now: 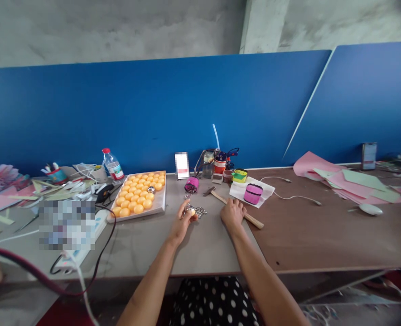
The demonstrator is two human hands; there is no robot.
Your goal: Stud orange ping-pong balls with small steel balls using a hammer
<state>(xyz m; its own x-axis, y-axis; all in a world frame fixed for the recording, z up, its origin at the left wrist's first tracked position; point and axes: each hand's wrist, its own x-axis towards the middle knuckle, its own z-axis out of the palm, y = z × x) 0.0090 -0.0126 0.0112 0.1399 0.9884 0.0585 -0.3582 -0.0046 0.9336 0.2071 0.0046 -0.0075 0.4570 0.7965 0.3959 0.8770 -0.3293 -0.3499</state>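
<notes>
My left hand (183,220) is closed around a small pale ball with metal key rings or chain pieces (197,211) hanging from it, just above the grey table (146,244). My right hand (233,213) rests on the wooden handle of a hammer (236,209), fingers curled over it; the hammer's metal head points left towards a round pink container (191,184). A white tray (161,204) filled with several orange balls (137,193) lies to the left of my left hand.
A pink case (253,194) sits on white paper. Jars and a tape roll stand by the blue partition (173,113). A water bottle (113,165), a power strip (81,253) with cables and paper scraps lie left. Pink and green sheets (350,181) lie right.
</notes>
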